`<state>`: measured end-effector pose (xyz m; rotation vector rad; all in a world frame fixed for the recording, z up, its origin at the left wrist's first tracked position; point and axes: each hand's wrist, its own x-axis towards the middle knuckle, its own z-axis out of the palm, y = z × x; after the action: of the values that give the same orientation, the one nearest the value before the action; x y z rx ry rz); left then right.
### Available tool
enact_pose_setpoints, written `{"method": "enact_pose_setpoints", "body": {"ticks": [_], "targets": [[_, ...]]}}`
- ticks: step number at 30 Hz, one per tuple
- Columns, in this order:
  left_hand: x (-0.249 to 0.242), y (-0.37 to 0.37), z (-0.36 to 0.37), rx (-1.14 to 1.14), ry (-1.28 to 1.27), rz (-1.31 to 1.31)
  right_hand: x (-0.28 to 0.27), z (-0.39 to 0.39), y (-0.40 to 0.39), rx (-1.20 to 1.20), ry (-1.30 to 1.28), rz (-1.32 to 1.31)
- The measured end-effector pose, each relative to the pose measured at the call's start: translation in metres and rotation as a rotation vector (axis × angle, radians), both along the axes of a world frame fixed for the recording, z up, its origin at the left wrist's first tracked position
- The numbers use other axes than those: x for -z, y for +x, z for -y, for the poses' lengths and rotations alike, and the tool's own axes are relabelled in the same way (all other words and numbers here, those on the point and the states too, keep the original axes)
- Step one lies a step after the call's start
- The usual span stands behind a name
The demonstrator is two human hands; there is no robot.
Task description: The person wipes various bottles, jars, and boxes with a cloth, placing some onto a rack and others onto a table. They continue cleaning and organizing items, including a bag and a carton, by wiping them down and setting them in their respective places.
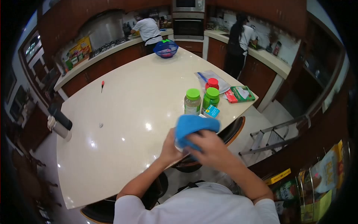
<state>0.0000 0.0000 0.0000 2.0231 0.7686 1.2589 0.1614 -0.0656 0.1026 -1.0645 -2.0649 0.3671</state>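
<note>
A blue cloth (192,128) is bunched between my two hands, above the near right edge of the table. My left hand (170,146) is wrapped round a whitish item, mostly hidden under the cloth. My right hand (209,146) grips the cloth from the right, its fingers bent and slightly blurred. Just beyond the cloth stand a clear jar with a green lid (192,101), a green bottle with a green lid (211,98) and a red-capped bottle (212,83). A small blue and white box (212,111) is beside them.
On the cream table (123,108) are a plastic bag (220,80), a green and red box (240,94), a blue basket (165,49), a red screwdriver (103,86) and two flasks (59,121). Two people work at the far counters. A step ladder (276,136) stands right.
</note>
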Motion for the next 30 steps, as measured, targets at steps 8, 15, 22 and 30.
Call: {"method": "enact_pose_setpoints", "body": {"ticks": [8,15,22,30], "targets": [[-0.016,0.005,0.037,0.225,-0.179,-0.074,0.004,-0.022,-0.004,0.113,-0.021,-0.028],[-0.049,0.01,0.045,0.278,-0.158,0.222,-0.017,0.005,0.004,-0.005,-0.478,-0.802],[-0.1,0.023,0.038,0.318,-0.344,0.726,0.008,0.014,0.019,0.134,0.146,-0.321],[-0.109,0.061,-0.001,0.646,-0.011,0.347,0.011,0.026,0.045,-0.603,-0.749,-1.658]]}}
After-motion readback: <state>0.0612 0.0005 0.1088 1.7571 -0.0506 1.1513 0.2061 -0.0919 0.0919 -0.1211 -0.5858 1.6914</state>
